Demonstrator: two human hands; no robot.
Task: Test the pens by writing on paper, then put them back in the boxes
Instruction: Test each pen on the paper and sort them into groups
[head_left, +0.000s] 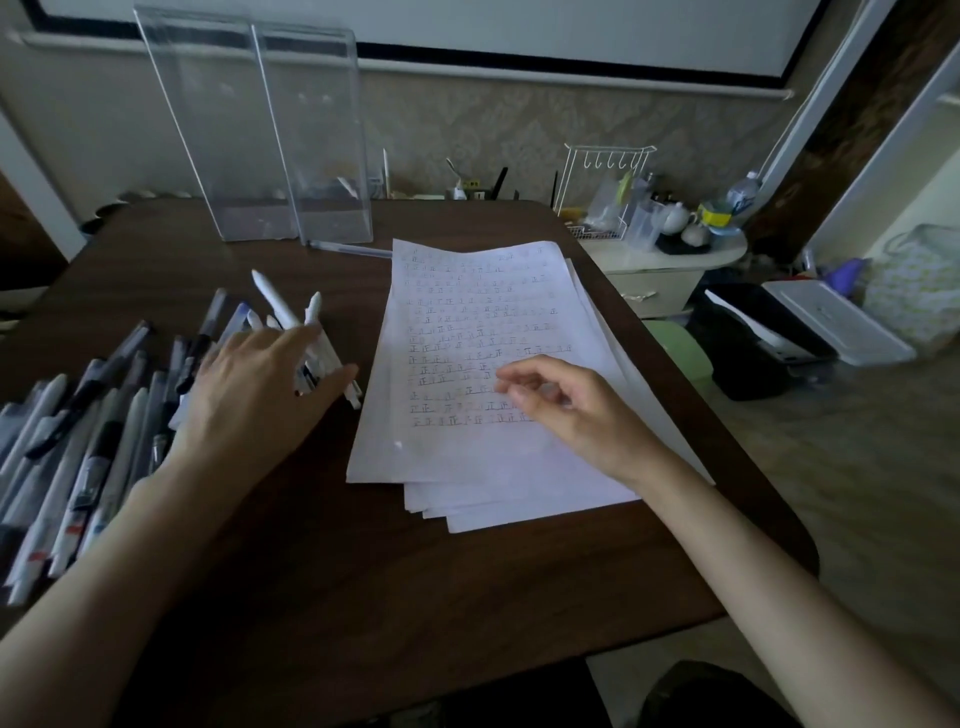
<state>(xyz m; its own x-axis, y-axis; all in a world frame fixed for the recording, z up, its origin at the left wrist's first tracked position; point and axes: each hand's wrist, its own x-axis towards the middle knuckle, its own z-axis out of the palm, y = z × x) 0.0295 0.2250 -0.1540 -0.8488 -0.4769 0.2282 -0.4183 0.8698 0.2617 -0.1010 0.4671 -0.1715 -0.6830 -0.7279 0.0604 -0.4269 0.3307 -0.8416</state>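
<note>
A stack of white paper (483, 467) lies on the dark wooden table (363, 571), its top sheet filled with rows of small written test marks. My left hand (249, 395) is over a heap of pens (93, 441) at the table's left and grips a bundle of white pens (280, 306) that sticks out beyond my fingers. My right hand (561, 405) rests on the paper with curled fingers, thumb and forefinger pinched, nothing visible in it. Two tall clear plastic boxes (234, 135) (327, 145) stand upright at the back of the table.
A single pen (353, 250) lies in front of the boxes. Right of the table stands a low white cabinet (660, 270) with a wire rack, teapot and bottles. On the floor are a black bin (748, 343) and a white lidded box (836, 317).
</note>
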